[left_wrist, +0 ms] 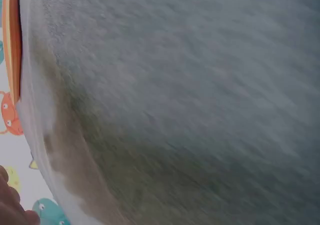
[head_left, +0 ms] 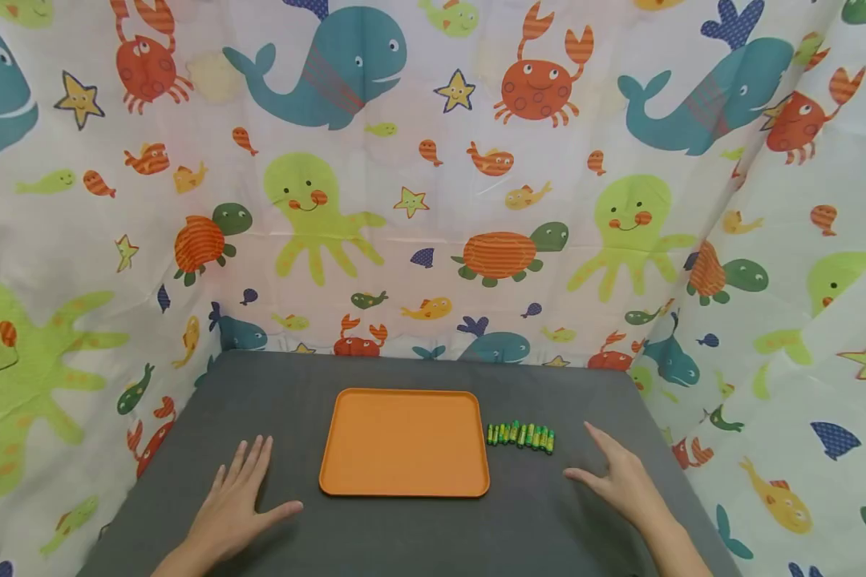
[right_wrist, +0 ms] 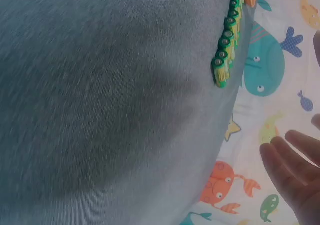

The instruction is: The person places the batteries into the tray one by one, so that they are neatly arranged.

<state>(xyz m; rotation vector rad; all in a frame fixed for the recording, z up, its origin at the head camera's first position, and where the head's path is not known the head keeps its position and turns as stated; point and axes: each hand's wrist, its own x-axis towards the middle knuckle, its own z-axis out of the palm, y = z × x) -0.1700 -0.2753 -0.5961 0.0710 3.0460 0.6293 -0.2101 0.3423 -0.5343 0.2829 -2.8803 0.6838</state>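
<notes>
An orange tray (head_left: 404, 442) with a raised rim lies on the grey table, nothing on it. Just right of it stands a row of several green and yellow batteries (head_left: 521, 435), side by side; their dark ends show in the right wrist view (right_wrist: 227, 40). My left hand (head_left: 232, 505) is spread over the table left of the tray, thumb toward it, holding nothing. To the right of the batteries my right hand (head_left: 621, 481) hovers with fingers extended and thumb apart, also holding nothing. Only fingertips of the left hand show in the left wrist view.
A grey table (head_left: 404, 537) fills the lower middle. Behind it and on both sides hangs a white curtain (head_left: 433, 72) printed with sea animals, meeting the table's far and side edges.
</notes>
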